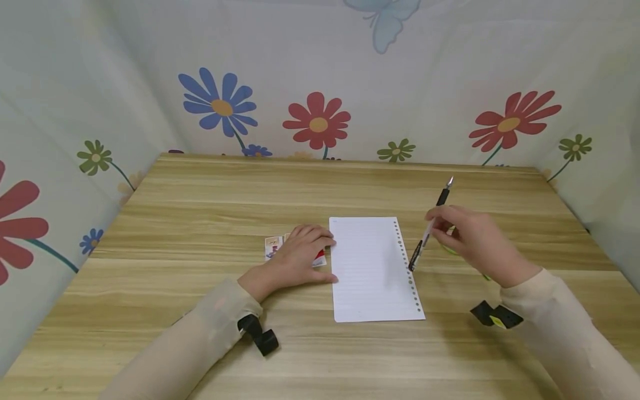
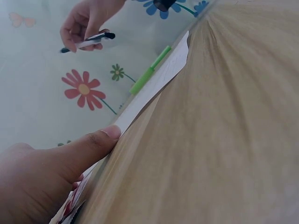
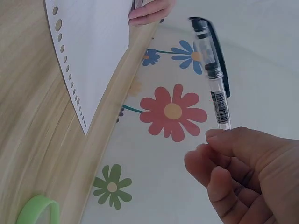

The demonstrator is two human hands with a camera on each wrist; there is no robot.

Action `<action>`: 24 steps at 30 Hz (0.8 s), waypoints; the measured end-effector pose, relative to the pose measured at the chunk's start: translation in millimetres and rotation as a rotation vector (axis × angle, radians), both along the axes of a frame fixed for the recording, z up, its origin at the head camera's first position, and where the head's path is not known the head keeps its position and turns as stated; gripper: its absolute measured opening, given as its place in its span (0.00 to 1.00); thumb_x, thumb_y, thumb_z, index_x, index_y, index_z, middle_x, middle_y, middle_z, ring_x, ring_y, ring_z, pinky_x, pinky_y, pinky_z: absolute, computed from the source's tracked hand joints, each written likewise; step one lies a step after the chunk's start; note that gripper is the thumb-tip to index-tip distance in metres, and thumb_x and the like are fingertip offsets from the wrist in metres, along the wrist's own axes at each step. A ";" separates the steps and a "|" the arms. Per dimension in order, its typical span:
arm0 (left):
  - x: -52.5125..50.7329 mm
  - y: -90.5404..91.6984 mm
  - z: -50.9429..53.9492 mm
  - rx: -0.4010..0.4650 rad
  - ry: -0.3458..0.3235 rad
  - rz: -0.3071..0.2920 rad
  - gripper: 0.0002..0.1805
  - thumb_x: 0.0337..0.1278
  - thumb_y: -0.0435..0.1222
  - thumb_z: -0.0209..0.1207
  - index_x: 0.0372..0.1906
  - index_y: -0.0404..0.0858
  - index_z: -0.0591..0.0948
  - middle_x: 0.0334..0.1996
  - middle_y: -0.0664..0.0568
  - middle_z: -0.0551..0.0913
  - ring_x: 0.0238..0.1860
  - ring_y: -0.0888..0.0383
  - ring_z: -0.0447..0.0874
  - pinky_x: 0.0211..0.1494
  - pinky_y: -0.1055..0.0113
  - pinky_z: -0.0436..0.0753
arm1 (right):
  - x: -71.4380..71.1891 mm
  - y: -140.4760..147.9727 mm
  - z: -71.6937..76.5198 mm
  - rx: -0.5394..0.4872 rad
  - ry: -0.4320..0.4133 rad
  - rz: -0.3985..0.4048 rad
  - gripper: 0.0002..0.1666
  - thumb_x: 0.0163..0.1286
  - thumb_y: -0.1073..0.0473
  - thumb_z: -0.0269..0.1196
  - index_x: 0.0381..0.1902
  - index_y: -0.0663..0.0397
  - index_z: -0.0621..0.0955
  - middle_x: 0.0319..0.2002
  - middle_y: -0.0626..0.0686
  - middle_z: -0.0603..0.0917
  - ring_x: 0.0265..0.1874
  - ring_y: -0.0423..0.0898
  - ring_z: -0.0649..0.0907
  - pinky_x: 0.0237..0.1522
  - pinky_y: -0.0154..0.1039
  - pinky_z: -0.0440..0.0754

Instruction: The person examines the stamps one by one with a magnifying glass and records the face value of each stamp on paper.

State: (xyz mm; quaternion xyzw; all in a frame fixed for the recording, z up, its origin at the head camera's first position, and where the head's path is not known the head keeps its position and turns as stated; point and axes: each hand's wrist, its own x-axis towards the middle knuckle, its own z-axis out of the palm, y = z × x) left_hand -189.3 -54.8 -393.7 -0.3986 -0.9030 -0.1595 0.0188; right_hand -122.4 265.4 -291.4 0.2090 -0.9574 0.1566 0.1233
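A lined white sheet of paper (image 1: 372, 269) with punched holes down its right side lies on the wooden table. My left hand (image 1: 300, 253) rests at its left edge, with thumb and fingertips touching the paper. Beneath that hand are small printed cards (image 1: 273, 246), partly covered. My right hand (image 1: 467, 239) pinches a clear-barrelled pen (image 1: 442, 197) above the right edge of the sheet. The pen's metal tip points up and away, and its black-clipped cap (image 3: 215, 56) sits on the back end. In the left wrist view the left thumb (image 2: 96, 144) presses the paper's edge.
Partly hidden below my right hand is a bright green object (image 3: 37, 207) with a curved loop; its kind is unclear. A flower-printed cloth (image 1: 425, 83) hangs along the table's back and sides. Black straps (image 1: 257, 333) hang at both wrists.
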 end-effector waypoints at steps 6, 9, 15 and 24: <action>0.2 0.5 -0.6 -0.008 -0.009 0.002 0.42 0.43 0.62 0.66 0.59 0.38 0.77 0.61 0.51 0.74 0.66 0.51 0.66 0.74 0.53 0.59 | 0.6 -1.9 -3.0 -0.036 -0.009 -0.010 0.12 0.59 0.64 0.68 0.41 0.54 0.80 0.27 0.47 0.81 0.24 0.40 0.74 0.24 0.29 0.75; 0.4 0.7 -1.3 -0.013 -0.007 0.002 0.42 0.43 0.63 0.65 0.60 0.39 0.77 0.61 0.51 0.73 0.66 0.51 0.66 0.74 0.53 0.59 | 2.3 -2.7 -3.1 -0.086 -0.014 -0.009 0.11 0.60 0.66 0.67 0.41 0.54 0.80 0.26 0.47 0.81 0.23 0.39 0.72 0.22 0.28 0.72; 1.1 0.7 -2.0 -0.012 -0.005 0.002 0.42 0.43 0.63 0.65 0.60 0.39 0.76 0.61 0.51 0.73 0.66 0.51 0.66 0.75 0.53 0.58 | 5.7 -3.9 -1.7 -0.188 -0.003 0.022 0.12 0.63 0.71 0.62 0.44 0.54 0.78 0.25 0.48 0.78 0.22 0.37 0.72 0.21 0.28 0.71; 0.6 0.3 -4.2 -0.007 0.012 -0.002 0.42 0.43 0.63 0.65 0.59 0.39 0.77 0.60 0.52 0.74 0.65 0.52 0.66 0.74 0.53 0.59 | 5.6 -6.3 -2.5 -0.372 0.005 0.073 0.06 0.73 0.63 0.53 0.38 0.58 0.77 0.23 0.47 0.75 0.19 0.39 0.72 0.19 0.28 0.71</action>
